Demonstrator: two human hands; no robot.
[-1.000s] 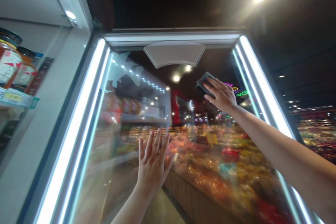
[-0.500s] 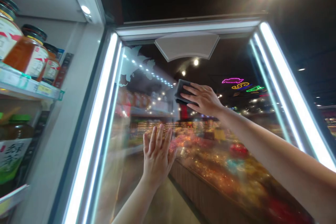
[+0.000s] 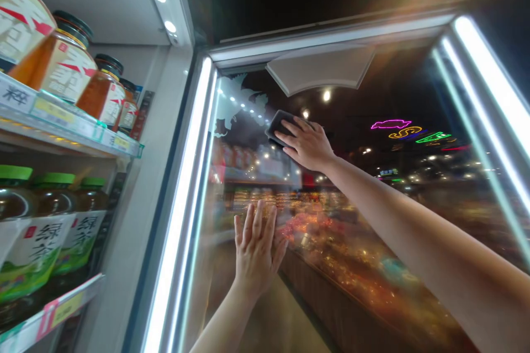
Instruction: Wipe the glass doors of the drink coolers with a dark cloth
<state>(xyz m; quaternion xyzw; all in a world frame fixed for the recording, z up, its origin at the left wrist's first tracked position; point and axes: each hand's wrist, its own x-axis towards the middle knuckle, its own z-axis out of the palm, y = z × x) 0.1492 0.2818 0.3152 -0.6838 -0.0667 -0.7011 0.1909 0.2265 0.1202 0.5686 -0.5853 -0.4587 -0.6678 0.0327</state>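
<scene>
At 6 o'clock, holds the bare left hand upright and flat to the clear glass pane, released, with fingers spread. Just above centre, towards 12 o'clock, grasps a dark grey, block-like pad under the fingers of the bare right hand, flat to the same pane and just beside a pale, irregular decal at 11 o'clock. Framed by glowing white light strips at 8, 12 and 2 o'clock. Between 9 and 10 o'clock, see amber jars with dark lids on a white shelf; below, towards 8, green-capped bottles with white-and-green labels. Farther off, through the pane, see blurred, multicoloured goods towards 5 o'clock and neon outlines near 3.
</scene>
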